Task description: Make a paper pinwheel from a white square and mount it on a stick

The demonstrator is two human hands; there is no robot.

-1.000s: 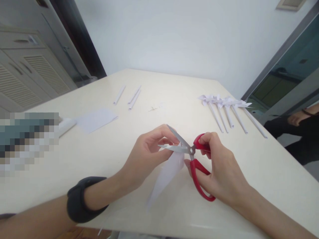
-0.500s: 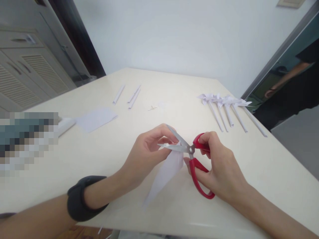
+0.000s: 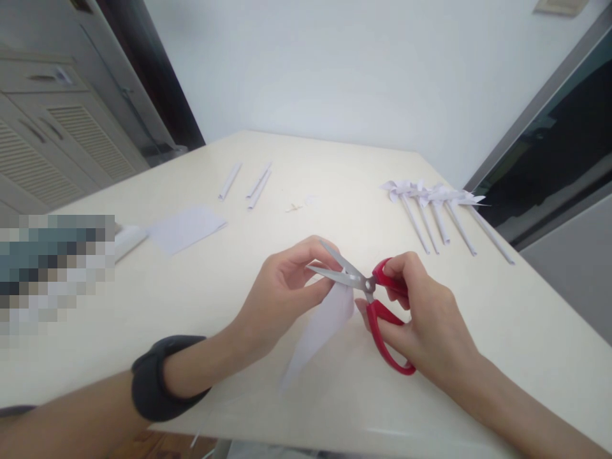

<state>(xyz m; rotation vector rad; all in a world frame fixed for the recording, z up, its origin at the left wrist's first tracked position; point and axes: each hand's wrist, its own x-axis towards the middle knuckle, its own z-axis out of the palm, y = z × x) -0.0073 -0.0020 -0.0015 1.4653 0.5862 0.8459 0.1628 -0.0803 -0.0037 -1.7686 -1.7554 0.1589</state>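
Fingers pinched, my left hand (image 3: 287,290) grips a piece of white paper (image 3: 321,328) by its upper end, and the rest hangs down toward me. My right hand (image 3: 428,312) is closed around the red handles of a pair of scissors (image 3: 367,284). The scissors' blades stand partly apart, pointing left, with the paper's top edge at the lower blade near the pivot. The upper blade tip lies close to my left fingertips. Part of the paper is hidden behind the blades and fingers.
Paper pinwheels (image 3: 421,191) with rolled sticks lie at the table's right. Rolled paper tubes (image 3: 258,186) lie at the back left, near a paper sheet (image 3: 186,229). Small scraps (image 3: 294,207) sit mid-table. A blurred-out object (image 3: 52,274) is at the left edge.
The scissor blades have closed slightly, the lower blade and handle rising a little. The person seen at the right has turned into a dark shape at the doorway. My left hand keeps its hold.
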